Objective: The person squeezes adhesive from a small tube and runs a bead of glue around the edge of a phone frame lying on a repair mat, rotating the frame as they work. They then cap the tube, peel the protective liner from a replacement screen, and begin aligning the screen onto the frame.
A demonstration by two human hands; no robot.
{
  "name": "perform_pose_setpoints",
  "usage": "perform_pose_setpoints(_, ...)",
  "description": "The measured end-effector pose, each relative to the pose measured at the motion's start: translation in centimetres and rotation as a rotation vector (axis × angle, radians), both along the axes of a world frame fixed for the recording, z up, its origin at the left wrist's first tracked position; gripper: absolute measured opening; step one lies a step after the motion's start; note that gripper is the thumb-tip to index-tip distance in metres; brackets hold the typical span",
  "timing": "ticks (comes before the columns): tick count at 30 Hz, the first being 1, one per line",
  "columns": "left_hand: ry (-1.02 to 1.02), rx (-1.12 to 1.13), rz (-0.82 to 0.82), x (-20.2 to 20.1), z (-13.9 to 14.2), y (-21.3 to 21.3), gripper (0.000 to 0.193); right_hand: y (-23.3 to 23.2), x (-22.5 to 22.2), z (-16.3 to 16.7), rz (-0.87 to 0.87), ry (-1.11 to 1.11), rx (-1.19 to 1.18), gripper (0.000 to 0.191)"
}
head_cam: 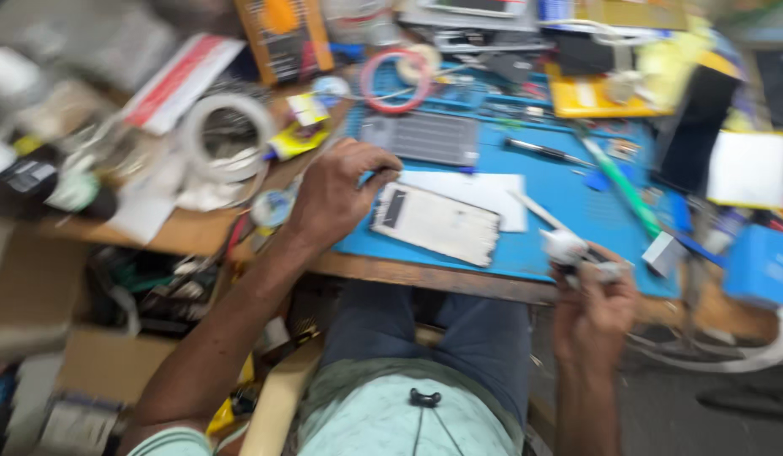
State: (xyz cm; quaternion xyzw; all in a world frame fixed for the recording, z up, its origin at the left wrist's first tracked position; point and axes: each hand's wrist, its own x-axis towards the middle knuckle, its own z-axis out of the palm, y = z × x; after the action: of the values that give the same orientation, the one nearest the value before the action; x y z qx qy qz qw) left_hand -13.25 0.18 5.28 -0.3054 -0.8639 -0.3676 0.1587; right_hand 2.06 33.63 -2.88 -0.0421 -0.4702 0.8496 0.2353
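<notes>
My left hand (pixel 337 192) rests on the near left edge of a blue work mat (pixel 560 190), fingers curled over the corner of a flat white phone panel (pixel 436 223) that lies face down. A white sheet (pixel 484 187) lies under and behind the panel. My right hand (pixel 592 306) is raised at the table's front edge, closed around a small white and grey object (pixel 577 257); blur hides what it is.
A grey ribbed slab (pixel 421 138), a dark-handled tool (pixel 548 153) and a green stick (pixel 621 181) lie on the mat. A white tape roll (pixel 227 135), a red ring (pixel 396 80) and clutter crowd the wooden bench (pixel 197 232). Cardboard boxes (pixel 104 363) stand lower left.
</notes>
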Motion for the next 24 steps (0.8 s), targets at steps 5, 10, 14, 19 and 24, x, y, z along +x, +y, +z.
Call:
perform_pose_setpoints(5,0.171,-0.214,-0.198,-3.4,-0.6,9.4,0.015,0.0,-0.6,1.8,-0.023,-0.019,0.050,0.024)
perform_pose_setpoints(10,0.212,-0.295,-0.245,-4.5,-1.9,13.2,0.008,1.3,-0.2,2.3,-0.048,-0.029,0.039,0.027)
perform_pose_setpoints(14,0.221,-0.368,-0.197,-4.0,-2.1,14.0,0.009,2.0,-0.6,2.7,-0.032,-0.045,0.014,0.029)
perform_pose_setpoints(19,0.184,-0.194,-0.187,-1.7,-0.2,13.4,0.014,2.0,-1.2,2.4,-0.015,-0.055,0.002,0.030)
perform_pose_setpoints(24,-0.105,0.163,-0.239,0.1,1.2,11.2,0.028,3.7,-0.5,0.9,-0.115,-0.082,-0.023,0.028)
